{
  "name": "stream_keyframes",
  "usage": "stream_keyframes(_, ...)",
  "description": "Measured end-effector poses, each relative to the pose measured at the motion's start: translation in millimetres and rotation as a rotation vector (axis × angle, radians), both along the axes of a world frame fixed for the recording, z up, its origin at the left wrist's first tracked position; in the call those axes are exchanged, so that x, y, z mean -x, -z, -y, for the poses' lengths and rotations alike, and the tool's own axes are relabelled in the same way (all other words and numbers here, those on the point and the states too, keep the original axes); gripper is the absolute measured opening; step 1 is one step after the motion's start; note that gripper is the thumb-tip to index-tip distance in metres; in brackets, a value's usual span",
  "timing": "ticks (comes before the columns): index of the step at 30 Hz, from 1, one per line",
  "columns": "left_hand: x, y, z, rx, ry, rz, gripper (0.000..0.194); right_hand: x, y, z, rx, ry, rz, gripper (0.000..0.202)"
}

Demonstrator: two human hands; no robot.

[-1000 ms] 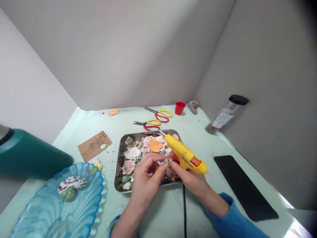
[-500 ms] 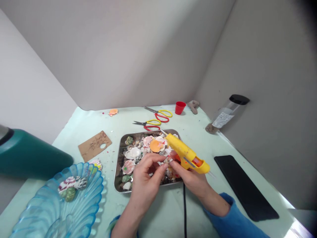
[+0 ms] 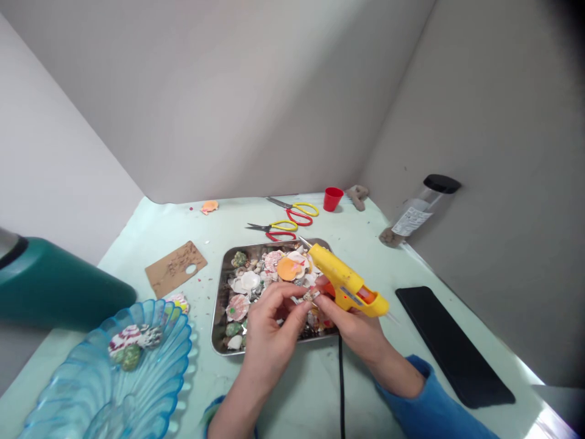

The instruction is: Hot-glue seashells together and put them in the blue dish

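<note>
My right hand (image 3: 359,326) is wrapped round the handle of a yellow hot glue gun (image 3: 340,274), its metal nozzle pointing up and to the left. Between thumb and fingers, my left hand (image 3: 276,320) pinches a small pale shell-like piece (image 3: 309,296); its exact kind is too small to tell. My right thumb and fingertips lie close against this piece, and I cannot tell whether they grip it too. Both hands are over the front of a metal tray (image 3: 214,323) full of seashells (image 3: 250,280), some painted. The hands hide part of the shells.
A blue scalloped dish (image 3: 176,390) with shells and a green bottle (image 3: 64,283) stand left, near a brown board (image 3: 169,274). Behind the tray lie two scissors (image 3: 283,227) and a red cup (image 3: 333,199). A clear tube (image 3: 414,213) and black slab (image 3: 452,344) are right. A cord (image 3: 341,384) runs forward.
The glue gun has shifted very slightly to the right. Both hands keep nearly the same pose, with the small piece still between the left fingertips.
</note>
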State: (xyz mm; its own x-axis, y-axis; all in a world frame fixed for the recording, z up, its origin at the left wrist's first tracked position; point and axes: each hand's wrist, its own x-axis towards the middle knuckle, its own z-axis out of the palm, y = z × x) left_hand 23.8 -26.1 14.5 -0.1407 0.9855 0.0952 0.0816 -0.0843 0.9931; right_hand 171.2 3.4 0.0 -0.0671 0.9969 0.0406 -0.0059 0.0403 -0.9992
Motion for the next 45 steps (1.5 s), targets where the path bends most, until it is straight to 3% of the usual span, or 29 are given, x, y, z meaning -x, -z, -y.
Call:
stream_keyframes(6,-1.9,-1.9,1.6,0.025,0.022,0.086,0.03,2.0,-6.0,-1.2,0.054,0.05,-0.077,0.027)
stream_keyframes(13,-0.2,0.7,1.7,-0.062,0.047,-0.1,0.023,4.0,-13.9,-3.7,0.107,-0.001,-0.146,0.028)
stream_keyframes(28,-0.5,2.7,-1.2,-0.093,0.051,-0.129,0.021,3.4,-4.4,-5.5,0.142,-0.073,-0.222,0.031)
stream_keyframes(33,4.4,-2.2,-3.8,-0.053,0.028,-0.058,0.029,1.5,-1.2,-9.6,0.098,-0.105,-0.39,0.024)
stream_keyframes(37,8.8,-0.8,-7.5,-0.036,0.045,-0.269,0.017,0.6,-1.3,-13.7,0.143,-0.109,-0.57,0.021)
stream_keyframes(42,0.7,0.6,-12.0,-0.064,0.335,-0.704,0.017,0.1,-3.8,-17.7,0.183,-0.109,-0.689,0.019)
stream_keyframes(45,-8.4,-3.3,-15.8,-0.002,0.417,-0.978,0.017,1.0,-6.0,-19.6,0.202,-0.111,-0.72,0.018)
